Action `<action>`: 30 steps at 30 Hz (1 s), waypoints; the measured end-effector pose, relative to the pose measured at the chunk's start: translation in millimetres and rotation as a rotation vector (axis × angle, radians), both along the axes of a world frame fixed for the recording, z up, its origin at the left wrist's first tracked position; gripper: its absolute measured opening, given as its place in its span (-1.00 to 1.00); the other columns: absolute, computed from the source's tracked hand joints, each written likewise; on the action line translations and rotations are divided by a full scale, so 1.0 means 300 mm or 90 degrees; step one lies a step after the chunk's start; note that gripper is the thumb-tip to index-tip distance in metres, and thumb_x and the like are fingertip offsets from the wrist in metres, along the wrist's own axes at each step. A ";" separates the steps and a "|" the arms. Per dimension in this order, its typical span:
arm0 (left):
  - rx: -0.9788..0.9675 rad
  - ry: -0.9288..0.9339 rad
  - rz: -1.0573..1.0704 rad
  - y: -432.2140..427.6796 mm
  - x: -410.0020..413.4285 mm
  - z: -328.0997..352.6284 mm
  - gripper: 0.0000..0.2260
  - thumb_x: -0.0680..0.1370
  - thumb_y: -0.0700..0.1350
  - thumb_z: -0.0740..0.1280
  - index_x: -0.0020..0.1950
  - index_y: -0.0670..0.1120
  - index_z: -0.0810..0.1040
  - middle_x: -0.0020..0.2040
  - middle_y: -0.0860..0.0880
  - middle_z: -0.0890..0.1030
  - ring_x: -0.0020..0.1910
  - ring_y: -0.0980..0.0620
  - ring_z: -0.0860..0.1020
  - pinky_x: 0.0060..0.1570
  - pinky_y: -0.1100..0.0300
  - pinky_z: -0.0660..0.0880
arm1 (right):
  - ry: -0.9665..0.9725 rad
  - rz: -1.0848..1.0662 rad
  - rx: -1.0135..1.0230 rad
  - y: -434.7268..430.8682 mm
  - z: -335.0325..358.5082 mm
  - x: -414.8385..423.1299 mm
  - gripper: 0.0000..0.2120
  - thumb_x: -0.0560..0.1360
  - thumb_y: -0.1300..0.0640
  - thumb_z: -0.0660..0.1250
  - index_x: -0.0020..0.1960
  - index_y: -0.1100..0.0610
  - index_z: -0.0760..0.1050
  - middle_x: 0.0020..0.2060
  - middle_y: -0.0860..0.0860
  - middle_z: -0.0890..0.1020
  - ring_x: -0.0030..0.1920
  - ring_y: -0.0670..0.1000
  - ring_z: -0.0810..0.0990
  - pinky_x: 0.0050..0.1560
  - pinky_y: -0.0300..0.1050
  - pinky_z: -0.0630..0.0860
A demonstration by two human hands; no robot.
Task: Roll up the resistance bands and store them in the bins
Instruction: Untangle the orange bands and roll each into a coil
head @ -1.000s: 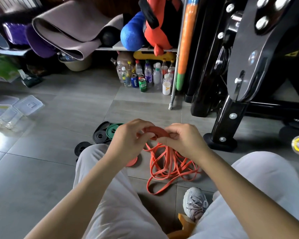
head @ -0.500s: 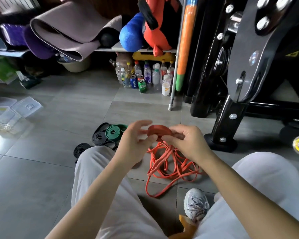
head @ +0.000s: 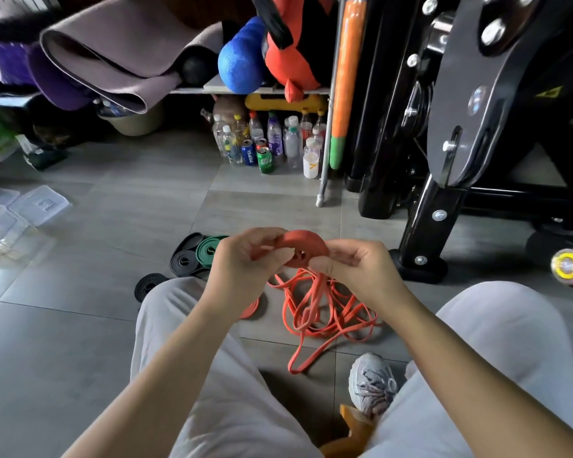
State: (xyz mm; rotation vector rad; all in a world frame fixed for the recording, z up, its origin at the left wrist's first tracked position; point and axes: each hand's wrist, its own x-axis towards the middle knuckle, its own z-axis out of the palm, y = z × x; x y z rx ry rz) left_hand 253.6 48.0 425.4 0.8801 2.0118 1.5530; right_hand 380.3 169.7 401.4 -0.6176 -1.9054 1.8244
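Note:
I hold a partly rolled orange resistance band (head: 303,242) above my knees. My left hand (head: 245,259) pinches its left side, and my right hand (head: 358,262) grips its right side with curled fingers. The band's loose tail (head: 315,312) hangs down into a tangled heap on the floor. Rolled bands lie on the tiles to the left: a green one (head: 209,249), a black one (head: 184,262) and another black one (head: 148,285). A small orange roll (head: 250,310) peeks out under my left wrist. Clear plastic bins (head: 4,226) stand at the far left.
A clear lid (head: 40,204) lies beside the bins. Several bottles and cans (head: 265,143) stand under a shelf of yoga mats (head: 113,57). A black exercise machine (head: 460,127) fills the right side. My shoe (head: 372,385) rests near the band heap.
The orange roll has grown a little thicker and turned in my fingers. My left hand has shifted its pinch around the roll, and more tail has been drawn up from the heap.

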 end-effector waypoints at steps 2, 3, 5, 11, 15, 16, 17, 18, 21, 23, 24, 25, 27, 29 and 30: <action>0.103 -0.173 0.026 0.007 0.028 -0.014 -0.84 0.42 -0.30 0.41 -0.11 -0.05 0.61 -0.25 -0.02 0.68 -0.22 -0.04 0.63 -0.17 0.15 0.60 | 0.034 -0.031 -0.033 -0.017 -0.002 -0.007 -0.78 0.38 0.36 0.42 -0.11 0.07 0.61 -0.16 0.13 0.70 -0.20 -0.03 0.64 -0.12 -0.22 0.59; 0.148 -0.285 0.029 0.012 0.044 -0.015 -0.87 0.39 -0.27 0.40 -0.09 -0.12 0.60 -0.22 -0.05 0.68 -0.21 -0.02 0.64 -0.14 0.16 0.60 | 0.044 -0.046 -0.049 -0.023 -0.004 -0.011 -0.79 0.38 0.35 0.42 -0.10 0.08 0.61 -0.19 0.13 0.71 -0.20 -0.03 0.64 -0.14 -0.25 0.59; 0.209 -0.456 0.027 0.019 0.062 -0.024 -0.79 0.35 -0.23 0.36 -0.04 -0.22 0.58 -0.18 -0.13 0.67 -0.21 0.01 0.65 -0.10 0.18 0.59 | 0.053 -0.073 -0.065 -0.035 -0.006 -0.020 -0.81 0.39 0.32 0.43 -0.10 0.06 0.61 -0.26 0.01 0.71 -0.22 -0.07 0.65 -0.14 -0.28 0.58; -0.073 0.167 0.018 0.005 0.028 -0.041 -0.65 0.45 -0.23 0.42 0.18 0.03 0.49 0.08 0.02 0.57 0.01 0.06 0.58 -0.07 0.18 0.54 | -0.086 -0.018 0.167 -0.007 -0.018 -0.010 -0.92 0.44 0.22 0.43 -0.10 0.07 0.62 -0.27 -0.11 0.69 -0.23 -0.12 0.65 -0.08 -0.14 0.56; -0.262 0.594 -0.200 0.001 -0.022 0.008 -0.68 0.45 -0.04 0.36 0.21 0.00 0.54 0.03 0.01 0.61 0.02 -0.09 0.56 -0.06 0.05 0.52 | -0.156 0.056 0.418 0.004 0.002 -0.014 -0.90 0.45 0.13 0.41 -0.06 0.12 0.63 -0.36 -0.15 0.58 -0.27 -0.13 0.49 -0.16 -0.06 0.43; -0.302 0.596 -0.218 0.007 -0.028 0.028 -0.72 0.47 -0.07 0.36 0.18 0.00 0.56 0.02 0.01 0.61 0.02 -0.09 0.56 -0.04 0.06 0.50 | -0.151 0.063 0.434 0.002 0.012 -0.015 -0.90 0.44 0.12 0.41 -0.07 0.11 0.63 -0.35 -0.11 0.58 -0.26 -0.14 0.49 -0.16 -0.07 0.43; -0.310 0.573 -0.221 0.009 -0.034 0.040 -0.75 0.48 -0.09 0.37 0.15 0.01 0.58 0.01 0.03 0.62 0.01 -0.05 0.56 -0.02 0.10 0.47 | -0.140 0.060 0.434 -0.002 0.018 -0.012 -0.91 0.43 0.12 0.43 -0.08 0.10 0.64 -0.36 -0.13 0.56 -0.26 -0.18 0.49 -0.18 -0.14 0.42; -0.298 0.530 -0.208 0.010 -0.039 0.049 -0.77 0.47 -0.11 0.39 0.12 0.02 0.59 -0.02 0.07 0.63 -0.02 0.01 0.56 -0.02 0.16 0.44 | -0.122 0.048 0.416 -0.005 0.020 -0.006 -0.91 0.42 0.13 0.45 -0.08 0.10 0.64 -0.39 -0.18 0.54 -0.27 -0.24 0.49 -0.20 -0.23 0.40; -0.226 0.353 -0.121 0.006 -0.033 0.058 -0.84 0.40 -0.19 0.45 -0.09 0.06 0.64 -0.29 0.20 0.63 -0.27 0.28 0.56 -0.20 0.40 0.42 | -0.101 0.006 0.317 -0.001 0.007 0.014 -0.87 0.39 0.14 0.48 -0.06 0.10 0.65 -0.29 -0.14 0.65 -0.21 -0.25 0.57 -0.08 -0.28 0.48; -0.155 0.228 -0.075 0.006 -0.018 0.045 -0.72 0.39 -0.23 0.47 -0.23 0.19 0.60 -0.35 0.21 0.63 -0.33 0.26 0.58 -0.23 0.40 0.45 | -0.091 -0.007 0.274 0.000 -0.009 0.022 -0.85 0.39 0.17 0.48 -0.03 0.10 0.65 -0.21 -0.07 0.69 -0.18 -0.17 0.63 -0.03 -0.21 0.53; -0.129 0.188 -0.054 0.006 -0.011 0.034 -0.67 0.38 -0.24 0.47 -0.28 0.24 0.59 -0.33 0.18 0.65 -0.32 0.19 0.62 -0.21 0.34 0.49 | -0.080 -0.021 0.247 0.000 -0.017 0.021 -0.84 0.39 0.19 0.48 -0.02 0.12 0.65 -0.19 -0.05 0.70 -0.17 -0.15 0.64 -0.01 -0.20 0.55; -0.101 0.157 -0.035 0.009 -0.001 0.026 -0.64 0.39 -0.26 0.47 -0.30 0.25 0.59 -0.32 0.14 0.66 -0.31 0.14 0.63 -0.21 0.30 0.51 | -0.068 -0.040 0.209 0.000 -0.020 0.019 -0.84 0.39 0.22 0.48 -0.02 0.15 0.64 -0.18 -0.02 0.71 -0.17 -0.12 0.66 -0.01 -0.19 0.56; -0.046 0.103 0.001 0.016 0.011 0.007 -0.63 0.39 -0.29 0.46 -0.32 0.23 0.62 -0.36 0.08 0.66 -0.37 0.09 0.62 -0.27 0.26 0.53 | -0.046 -0.073 0.120 -0.003 -0.018 0.016 -0.85 0.39 0.25 0.47 -0.03 0.17 0.63 -0.18 0.03 0.71 -0.18 -0.06 0.67 -0.04 -0.17 0.58; 0.004 0.040 0.042 0.023 0.019 -0.009 -0.68 0.39 -0.31 0.45 -0.25 0.16 0.64 -0.38 0.09 0.64 -0.41 0.08 0.59 -0.34 0.23 0.56 | -0.027 -0.090 0.046 -0.005 -0.016 0.009 -0.86 0.39 0.27 0.46 -0.08 0.11 0.62 -0.22 0.01 0.70 -0.20 -0.05 0.66 -0.08 -0.17 0.59; 0.036 -0.009 0.051 0.025 0.023 -0.020 -0.75 0.39 -0.30 0.45 -0.18 0.08 0.64 -0.36 0.09 0.65 -0.39 0.09 0.60 -0.35 0.23 0.56 | -0.018 -0.095 0.028 -0.005 -0.017 0.007 -0.85 0.39 0.28 0.46 -0.11 0.07 0.61 -0.24 -0.03 0.70 -0.21 -0.07 0.66 -0.10 -0.20 0.59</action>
